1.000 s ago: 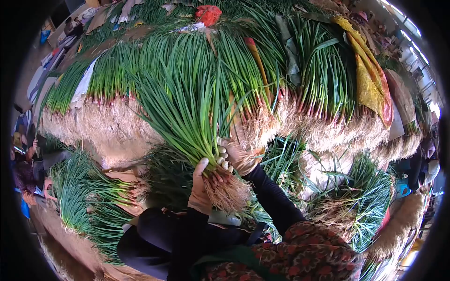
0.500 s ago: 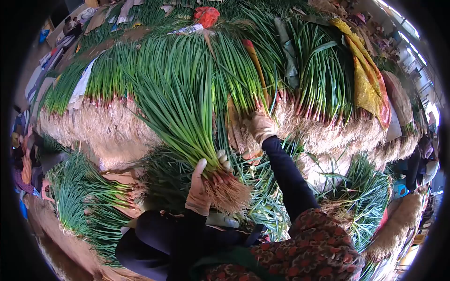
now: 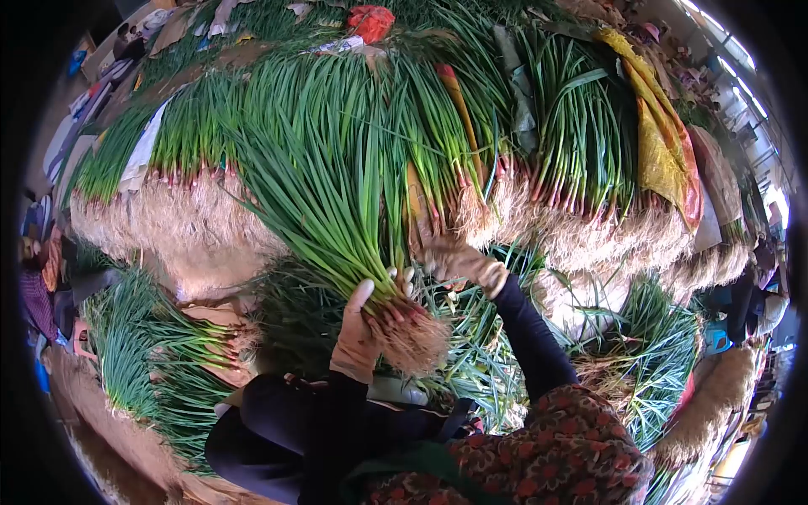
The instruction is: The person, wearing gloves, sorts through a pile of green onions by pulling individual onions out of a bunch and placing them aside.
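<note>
In a light work glove, my left hand (image 3: 357,330) is closed around a thick bunch of green onions (image 3: 349,231), just above its reddish bases. The bunch's pale root tuft (image 3: 414,343) hangs toward me, and its long leaves fan up and left across the pile. My right hand (image 3: 463,263), gloved too, is to the right of the bunch, beneath the front of the stacked green onions (image 3: 438,156). Motion smears its fingers, so whether they hold anything cannot be made out.
A long stack with roots (image 3: 202,215) facing me spans the view. A yellow-orange sack (image 3: 661,160) lies over it at right, and a red plastic bag (image 3: 370,23) sits on top. Loose green onions lie low left (image 3: 160,362) and right (image 3: 644,370). Other people are at the edges.
My right hand has come away from the front of the stack, moving down and slightly left toward the held bunch. My left hand with the bunch has barely shifted.
</note>
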`<state>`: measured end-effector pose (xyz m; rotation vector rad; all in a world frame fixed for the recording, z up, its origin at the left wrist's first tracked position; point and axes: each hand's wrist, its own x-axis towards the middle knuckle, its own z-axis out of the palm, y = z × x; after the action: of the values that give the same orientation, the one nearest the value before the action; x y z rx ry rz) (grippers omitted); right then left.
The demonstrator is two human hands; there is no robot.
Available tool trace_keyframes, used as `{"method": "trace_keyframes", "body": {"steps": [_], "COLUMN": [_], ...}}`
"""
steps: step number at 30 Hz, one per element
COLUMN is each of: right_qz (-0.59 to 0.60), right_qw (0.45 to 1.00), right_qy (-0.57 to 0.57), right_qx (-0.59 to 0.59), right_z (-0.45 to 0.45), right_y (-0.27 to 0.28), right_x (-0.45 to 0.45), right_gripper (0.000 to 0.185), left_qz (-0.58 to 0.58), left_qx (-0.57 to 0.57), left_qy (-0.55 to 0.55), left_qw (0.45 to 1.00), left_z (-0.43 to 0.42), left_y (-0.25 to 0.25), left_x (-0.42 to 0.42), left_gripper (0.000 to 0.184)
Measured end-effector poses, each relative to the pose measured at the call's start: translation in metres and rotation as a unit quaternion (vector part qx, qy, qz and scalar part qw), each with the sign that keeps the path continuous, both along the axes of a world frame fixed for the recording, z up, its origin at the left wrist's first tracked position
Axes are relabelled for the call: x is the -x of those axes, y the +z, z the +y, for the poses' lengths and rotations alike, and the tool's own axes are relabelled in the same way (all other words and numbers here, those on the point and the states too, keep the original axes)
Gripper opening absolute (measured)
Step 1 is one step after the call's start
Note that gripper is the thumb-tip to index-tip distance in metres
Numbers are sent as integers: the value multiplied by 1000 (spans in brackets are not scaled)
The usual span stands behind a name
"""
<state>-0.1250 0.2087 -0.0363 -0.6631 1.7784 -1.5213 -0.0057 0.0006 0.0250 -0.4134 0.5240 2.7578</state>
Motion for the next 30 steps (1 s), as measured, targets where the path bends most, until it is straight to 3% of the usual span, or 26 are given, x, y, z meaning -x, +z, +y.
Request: {"method": "trace_keyframes", "body": {"steps": [2, 5, 6, 7, 9, 12, 13, 16, 20, 21, 22, 24, 25, 26, 27, 28, 30], "right_qz": [-89, -149, -145, -127, 51, 328, 355, 202, 398, 459, 451, 419, 278, 119, -53, -212, 33], "right_qw": [979, 967, 976, 980, 971, 920, 912, 958, 897, 858, 831, 750, 854, 926, 902, 844, 877], "right_qy": [-166, -198, -159, -138, -189, -116, -104, -141, -37, -8, 40, 128, 124, 127, 223, 304, 340], "right_qx": [76, 59, -27, -64, -139, -179, -179, -147, -189, -231, -325, -495, -422, -334, -366, -387, -339], "right_z": [-15, -41, -50, -60, -82, -80, -77, -67, -74, -71, -60, -23, -9, 3, 10, 16, 17], "right_y": [-18, 24, 53, 39, 27, 11, 3, -19, -40, -43, -53, -75, -72, -72, -76, -77, -43], "right_x": [12, -1, -4, 4, -4, -19, -21, -23, -39, -38, -39, -43, -49, -69, -95, -103, -94], "right_gripper": [46, 55, 57, 65, 48, 30, 24, 24, 20, 20, 20, 21, 23, 24, 24, 24, 26], "left_qz": [72, 62, 60, -4, -31, -43, -46, -47, -24, -10, -68, -33, 15, -20, 19, 37, 39], "left_qx": [-30, 18, 42, 86, 83, 87, 84, 83, 93, 58, 26, -36, -42, -110, -96, -97, -112], "left_qy": [2, -34, -53, -44, -46, -52, -62, -65, -70, -56, 37, 18, 55, 91, 35, 19, 31], "left_qw": [997, 997, 996, 995, 995, 994, 993, 993, 993, 997, 997, 999, 997, 989, 995, 994, 992], "left_z": [-3, -10, -12, -12, -10, -9, -10, -11, -23, -20, -19, -31, -37, -41, -51, -51, -41], "left_y": [6, 4, 1, -17, -17, -14, -14, -10, -6, -4, -8, 36, 41, 43, 43, 44, 50], "left_x": [-3, -4, -4, -2, -3, -2, -2, -2, -11, -15, -19, -31, -32, -36, -37, -31, -24], "left_gripper": [51, 49, 49, 46, 44, 39, 39, 39, 41, 39, 37, 34, 35, 43, 47, 49, 52]}}
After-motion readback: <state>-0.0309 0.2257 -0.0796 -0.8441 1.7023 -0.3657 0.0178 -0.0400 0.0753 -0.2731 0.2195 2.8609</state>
